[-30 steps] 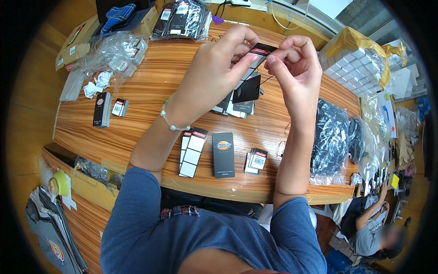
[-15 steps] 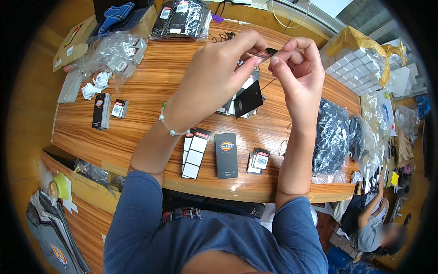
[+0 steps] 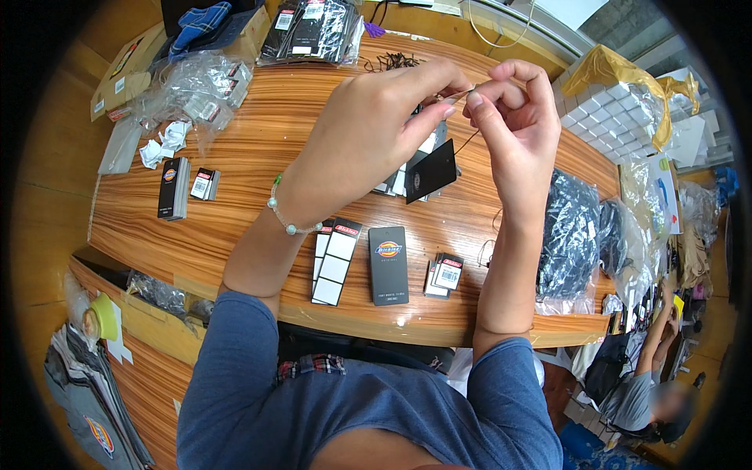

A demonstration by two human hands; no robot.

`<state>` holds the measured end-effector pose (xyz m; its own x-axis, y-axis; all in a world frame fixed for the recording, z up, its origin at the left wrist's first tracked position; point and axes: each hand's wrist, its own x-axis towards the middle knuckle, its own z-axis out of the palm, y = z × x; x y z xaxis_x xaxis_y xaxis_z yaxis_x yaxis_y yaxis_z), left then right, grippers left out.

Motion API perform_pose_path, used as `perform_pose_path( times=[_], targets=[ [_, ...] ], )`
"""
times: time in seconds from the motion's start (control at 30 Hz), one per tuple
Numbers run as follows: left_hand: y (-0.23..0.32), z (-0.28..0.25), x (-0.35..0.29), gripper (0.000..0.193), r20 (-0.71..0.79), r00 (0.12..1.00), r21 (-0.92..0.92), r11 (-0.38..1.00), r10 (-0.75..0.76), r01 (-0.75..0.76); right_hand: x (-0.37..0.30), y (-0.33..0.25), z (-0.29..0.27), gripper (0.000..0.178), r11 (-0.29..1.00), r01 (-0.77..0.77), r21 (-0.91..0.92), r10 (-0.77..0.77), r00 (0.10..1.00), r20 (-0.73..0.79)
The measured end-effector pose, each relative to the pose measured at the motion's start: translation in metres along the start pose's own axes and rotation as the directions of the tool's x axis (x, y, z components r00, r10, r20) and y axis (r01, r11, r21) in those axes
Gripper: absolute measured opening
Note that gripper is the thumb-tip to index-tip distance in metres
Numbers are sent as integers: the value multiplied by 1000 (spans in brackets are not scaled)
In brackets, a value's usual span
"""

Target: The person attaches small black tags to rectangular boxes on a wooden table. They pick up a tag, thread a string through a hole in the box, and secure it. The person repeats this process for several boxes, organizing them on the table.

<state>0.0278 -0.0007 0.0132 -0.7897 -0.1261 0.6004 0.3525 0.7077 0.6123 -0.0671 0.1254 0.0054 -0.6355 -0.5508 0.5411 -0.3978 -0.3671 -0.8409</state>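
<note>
Above the wooden table my left hand point(image 3: 380, 129) is closed in a pinch on a thin tag point(image 3: 462, 93), seen nearly edge-on. The thumb and fingers of my right hand point(image 3: 515, 129) pinch at its other end, where a dark cord point(image 3: 468, 142) runs; the exact grip is partly hidden. A black hang tag point(image 3: 431, 174) dangles from that cord between my hands. Below it lies a pile of tags point(image 3: 389, 186), partly covered by my left hand. Nearer me rest label strips with white panels point(image 3: 337, 266), a dark hang tag with an oval emblem point(image 3: 389, 270) and small barcode tags point(image 3: 448, 274).
Tag stacks point(image 3: 174, 189) and crumpled paper point(image 3: 166, 146) sit at left, beside a clear bag point(image 3: 200, 90). Bagged black tags point(image 3: 312, 31) and loose cords point(image 3: 392, 61) lie at the back. Dark bagged goods point(image 3: 570, 239) and a wrapped box block point(image 3: 615, 117) stand right. A co-worker point(image 3: 638, 399) is lower right.
The tag between my fingers has turned from showing its dark face to nearly edge-on. The dangling hang tag has shifted slightly right. The co-worker's arms have moved.
</note>
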Motion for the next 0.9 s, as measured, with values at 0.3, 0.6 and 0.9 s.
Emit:
perform_pose_path(
  times=[0.3, 0.6, 0.9],
  targets=[
    [0, 3, 2, 19, -80, 997, -88, 996, -2, -5, 1, -1, 2, 28, 999, 35, 16, -35, 999, 12],
    [0, 3, 3, 14, -125, 985, -42, 991, 122, -128, 1, 0, 1, 29, 985, -46, 165, 44, 999, 11],
    [-21, -5, 12, 23, -159, 836, 463, 787, 526, -407, 5, -8, -4, 20, 937, -261, 233, 252, 965, 69]
  ],
)
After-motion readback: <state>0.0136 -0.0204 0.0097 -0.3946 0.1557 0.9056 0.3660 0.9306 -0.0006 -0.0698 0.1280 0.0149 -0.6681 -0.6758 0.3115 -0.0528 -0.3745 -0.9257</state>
